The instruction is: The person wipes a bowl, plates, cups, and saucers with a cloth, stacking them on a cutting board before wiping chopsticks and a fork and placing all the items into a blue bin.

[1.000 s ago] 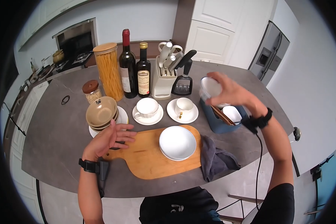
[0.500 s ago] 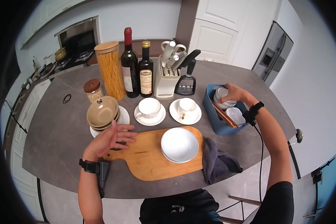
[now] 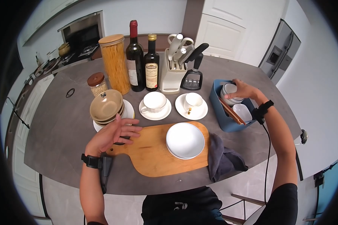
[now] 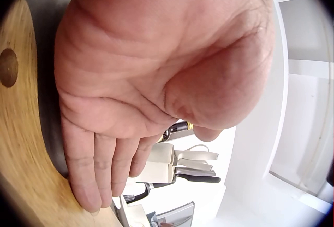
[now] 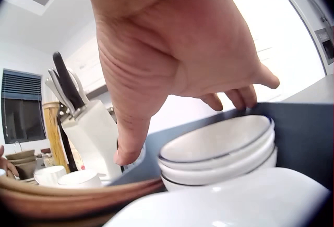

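My right hand point(image 3: 248, 93) spreads over the blue bin point(image 3: 222, 125), with thumb and fingers apart above a stack of small white bowls point(image 5: 219, 154) with dark rims. In the right wrist view the thumb is clear of the top bowl and the fingertips are by the bin's far wall. Another white bowl point(image 3: 242, 112) and brown wooden sticks point(image 3: 231, 112) share the bin. With straight fingers, my left hand point(image 3: 114, 135) hovers near the handle of the wooden cutting board point(image 3: 150, 161), just in front of stacked tan bowls point(image 3: 106, 107). Nested white bowls point(image 3: 185, 140) sit on the board's right half.
Two white cups on saucers point(image 3: 154, 103) point(image 3: 193, 101) stand behind the board. Farther back are a pasta jar point(image 3: 115, 65), a smaller jar point(image 3: 97, 85), two dark bottles point(image 3: 135, 62) point(image 3: 151, 71) and a knife block point(image 3: 172, 77). A dark cloth point(image 3: 223, 157) lies right of the board.
My right hand lowered a small white bowl onto the stack in the bin and let go of it. The left hand stayed by the board's handle. The head view shifted slightly.
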